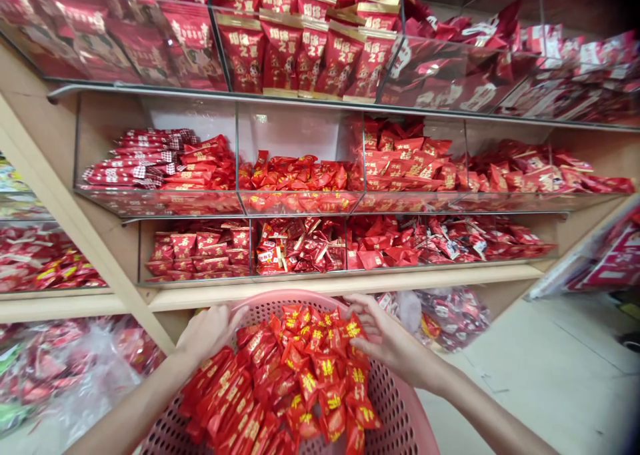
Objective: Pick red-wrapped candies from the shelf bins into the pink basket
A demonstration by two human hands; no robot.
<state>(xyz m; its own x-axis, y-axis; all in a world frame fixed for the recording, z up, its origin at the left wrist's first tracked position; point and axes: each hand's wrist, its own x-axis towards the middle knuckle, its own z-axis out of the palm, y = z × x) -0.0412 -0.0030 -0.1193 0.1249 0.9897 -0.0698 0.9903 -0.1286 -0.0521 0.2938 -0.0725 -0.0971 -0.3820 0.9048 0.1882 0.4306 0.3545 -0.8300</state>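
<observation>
A pink perforated plastic basket (400, 401) is directly in front of me. It holds many red wrapped candies (310, 368) with yellow and gold lettering; longer packets lie in rows on its left side. My left hand (213, 329) is closed over the basket's far left rim, its fingertips partly hidden. Over the right side of the basket, my right hand (383, 335) has its fingers apart and curved, with the fingertips at the edge of the candy pile. I cannot tell whether they touch a candy. No candy shows in either palm.
Shelves with clear acrylic bins (300, 201) full of red packets rise ahead. A wooden shelf edge (350, 283) runs just beyond the basket. Plastic bags of candy (90, 368) lie low on the left, with another bag (450, 318) under the shelf at right. Pale floor tiles (540, 361) show at right.
</observation>
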